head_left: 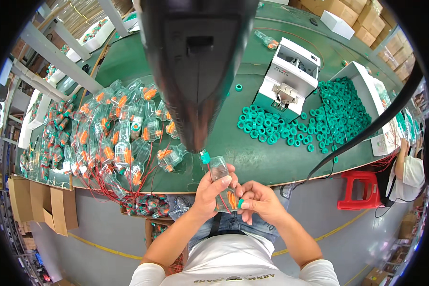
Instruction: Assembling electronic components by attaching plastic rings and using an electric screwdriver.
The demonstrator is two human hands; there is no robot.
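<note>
My left hand (209, 194) is wrapped round a clear plastic bottle (219, 167), held tilted above my lap at the table's front edge. Orange pieces show inside its lower part, and a red cord runs along it. A green cap (205, 157) sits by the bottle's upper end, partly behind the black device. Beside the bottle's lower end, my right hand (263, 204) pinches a small green ring (240, 203) between thumb and fingers. Whether the ring touches the bottle, I cannot tell.
Similar bottles (121, 150) with red cords pile up on the green table (186, 177) at left. Loose green rings (271, 128) lie at right, near a white machine (291, 78). A black device (195, 71) blocks the middle. A red stool (360, 190) stands at right.
</note>
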